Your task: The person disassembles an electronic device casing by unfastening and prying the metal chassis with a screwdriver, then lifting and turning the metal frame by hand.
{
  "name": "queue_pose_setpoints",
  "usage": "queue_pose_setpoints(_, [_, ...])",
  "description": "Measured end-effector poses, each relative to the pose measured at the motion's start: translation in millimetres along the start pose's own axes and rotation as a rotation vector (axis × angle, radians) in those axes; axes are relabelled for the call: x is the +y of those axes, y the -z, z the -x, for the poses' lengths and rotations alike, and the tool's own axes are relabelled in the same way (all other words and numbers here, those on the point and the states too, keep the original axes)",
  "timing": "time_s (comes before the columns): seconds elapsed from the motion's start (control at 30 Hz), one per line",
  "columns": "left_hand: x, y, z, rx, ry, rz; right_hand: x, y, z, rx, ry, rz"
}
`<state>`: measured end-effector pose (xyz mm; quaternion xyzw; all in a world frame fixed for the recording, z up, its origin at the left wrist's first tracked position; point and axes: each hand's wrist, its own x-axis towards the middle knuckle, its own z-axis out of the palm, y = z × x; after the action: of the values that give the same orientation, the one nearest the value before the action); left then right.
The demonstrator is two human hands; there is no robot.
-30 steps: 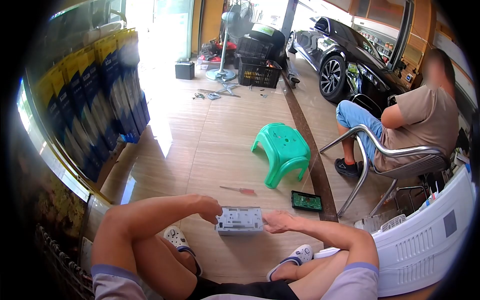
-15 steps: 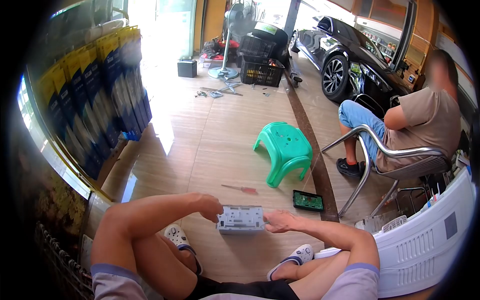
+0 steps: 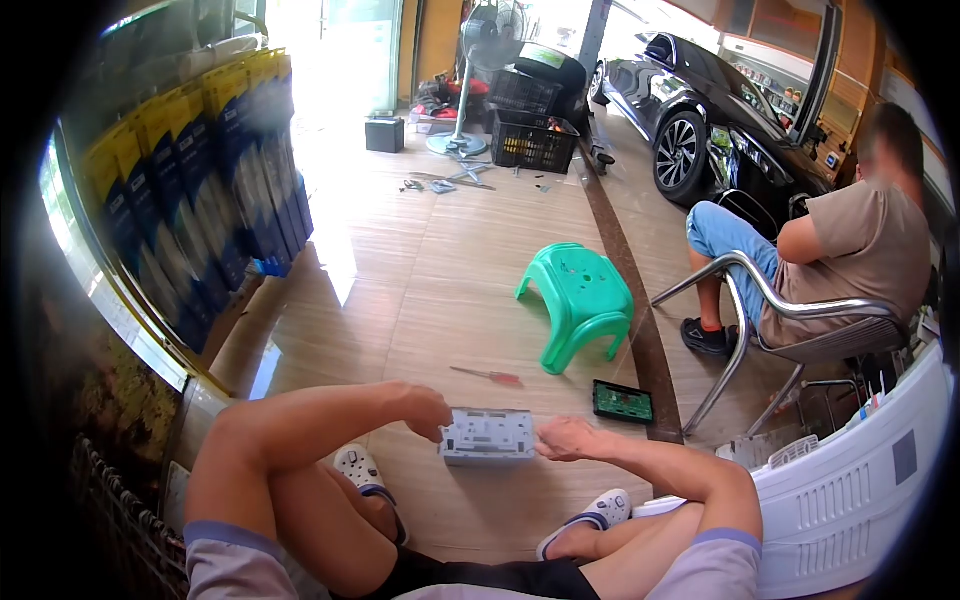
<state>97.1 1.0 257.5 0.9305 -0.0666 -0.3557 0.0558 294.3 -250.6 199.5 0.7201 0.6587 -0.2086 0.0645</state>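
Observation:
A silver-grey metal box with slots and holes in its top (image 3: 488,432), like a car stereo casing, is on the tiled floor between my feet. My left hand (image 3: 426,410) is closed at its left edge, with the fingertips partly hidden behind the casing. At the box's right end is my right hand (image 3: 566,438), its fingers curled and pressed together; whatever they pinch is too small to make out. Beyond the box lies a screwdriver with a red handle (image 3: 505,379). To the right, a green circuit board in a black frame (image 3: 622,402) rests on the floor.
A green plastic stool (image 3: 580,300) stands ahead. Someone sits on a metal-framed chair (image 3: 800,310) at right, beside a white ribbed panel (image 3: 850,500). Farther off are scattered tools (image 3: 440,186), a fan (image 3: 465,90), black crates (image 3: 533,140) and a black car (image 3: 700,120). Hanging packets (image 3: 200,190) line the left.
The whole view has shifted slightly, so things appear a little farther right. My right hand has edged away from the box's right end. The seated person's head has turned.

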Motion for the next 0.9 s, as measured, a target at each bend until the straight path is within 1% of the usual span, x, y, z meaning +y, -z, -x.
queue_pose_setpoints(0.07, [-0.2,-1.5,-0.3,0.000,-0.007,0.006,2.8,-3.8,0.4,0.060,0.040,0.003])
queue_pose_setpoints(0.27, [-0.2,0.7,1.7,0.026,-0.041,0.014,-4.5,1.6,9.5,0.059,0.018,-0.199])
queue_pose_setpoints(0.37, [-3.0,-0.1,-4.8,0.033,-0.075,-0.020,-4.8,2.1,9.8,0.072,0.079,-0.153])
queue_pose_setpoints(0.47, [1.0,7.8,-4.4,0.106,-0.091,-0.011,0.9,-3.3,4.6,0.103,0.146,-0.139])
queue_pose_setpoints(0.5, [11.6,20.9,6.9,0.140,-0.087,0.001,2.1,-4.8,3.8,0.108,0.142,-0.120])
queue_pose_setpoints(0.57, [21.9,31.4,15.3,0.267,-0.186,0.069,0.6,-6.5,3.4,0.122,0.140,-0.078])
queue_pose_setpoints(0.67, [51.5,58.4,44.9,0.379,-0.215,0.038,-11.0,0.6,0.3,-0.022,0.057,0.149])
queue_pose_setpoints(0.7, [58.0,65.8,53.6,0.407,-0.244,0.042,-10.1,0.9,-0.8,-0.010,0.076,0.183])
queue_pose_setpoints(0.8, [82.5,79.9,76.8,0.466,-0.349,0.097,-3.9,-0.7,-3.0,0.024,0.143,0.110])
queue_pose_setpoints(0.87, [96.5,96.6,95.7,0.492,-0.428,0.157,-17.6,18.5,8.3,0.054,0.058,-0.056])
queue_pose_setpoints(0.9, [104.2,100.3,103.1,0.513,-0.515,0.296,-25.6,30.5,16.2,0.073,0.015,-0.140])
